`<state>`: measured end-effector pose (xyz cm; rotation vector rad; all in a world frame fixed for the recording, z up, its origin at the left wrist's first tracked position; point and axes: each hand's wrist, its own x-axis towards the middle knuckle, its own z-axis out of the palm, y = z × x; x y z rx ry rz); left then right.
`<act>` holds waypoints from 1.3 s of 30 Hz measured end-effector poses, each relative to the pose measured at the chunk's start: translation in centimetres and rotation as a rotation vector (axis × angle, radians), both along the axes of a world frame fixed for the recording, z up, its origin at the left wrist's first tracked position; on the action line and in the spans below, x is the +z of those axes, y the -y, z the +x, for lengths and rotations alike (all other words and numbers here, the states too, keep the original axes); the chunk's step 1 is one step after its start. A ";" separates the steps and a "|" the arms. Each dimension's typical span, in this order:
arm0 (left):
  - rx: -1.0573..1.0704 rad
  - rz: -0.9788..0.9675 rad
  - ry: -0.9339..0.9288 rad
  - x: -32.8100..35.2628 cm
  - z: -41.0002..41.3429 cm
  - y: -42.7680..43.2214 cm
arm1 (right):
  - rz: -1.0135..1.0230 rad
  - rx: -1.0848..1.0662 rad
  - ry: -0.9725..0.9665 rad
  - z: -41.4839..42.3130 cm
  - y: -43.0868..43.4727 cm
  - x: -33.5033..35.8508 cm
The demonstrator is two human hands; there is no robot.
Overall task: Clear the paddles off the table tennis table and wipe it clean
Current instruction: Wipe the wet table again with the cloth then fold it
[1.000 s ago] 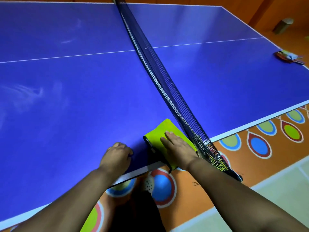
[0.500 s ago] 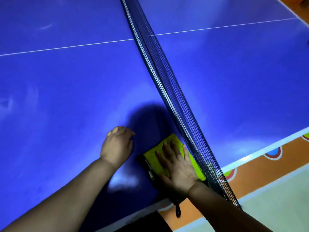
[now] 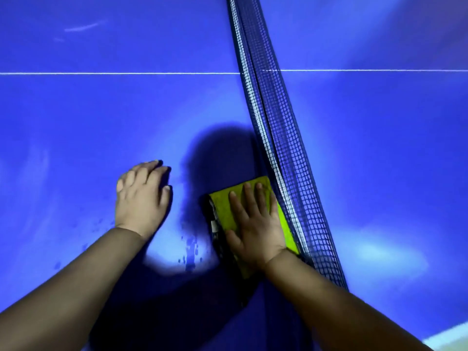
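Note:
The blue table tennis table fills the view. A folded lime-green cloth with a dark edge lies on it right beside the net. My right hand presses flat on the cloth, fingers straight and pointing away from me. My left hand rests on the bare table to the left of the cloth, fingers loosely bent, holding nothing. No paddle is in view.
The dark net runs from the top centre down to the lower right, touching the cloth's right side. A white centre line crosses the table. Small dark specks mark the surface between my hands. A strip of floor shows at the bottom right.
My right hand has pushed the cloth away from the table's near edge along the net. My left hand moved forward with it. The view closed in; the paddle and floor left it.

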<state>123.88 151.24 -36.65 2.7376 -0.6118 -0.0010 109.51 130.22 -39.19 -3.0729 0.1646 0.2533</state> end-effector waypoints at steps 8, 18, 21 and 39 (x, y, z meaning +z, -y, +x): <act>0.080 0.057 0.013 -1.1 7.9 -1.9 | -0.009 -0.031 0.031 13.9 3.2 -0.2; 0.029 0.119 0.006 -2.4 9.1 -2.5 | 0.002 -0.226 0.048 30.1 6.7 -0.3; 0.029 0.103 0.009 -2.8 9.4 -2.4 | 0.026 -0.257 0.010 33.9 7.1 -0.2; 0.020 0.105 0.071 -3.3 9.4 -2.5 | -0.029 0.077 0.012 29.2 4.1 -0.7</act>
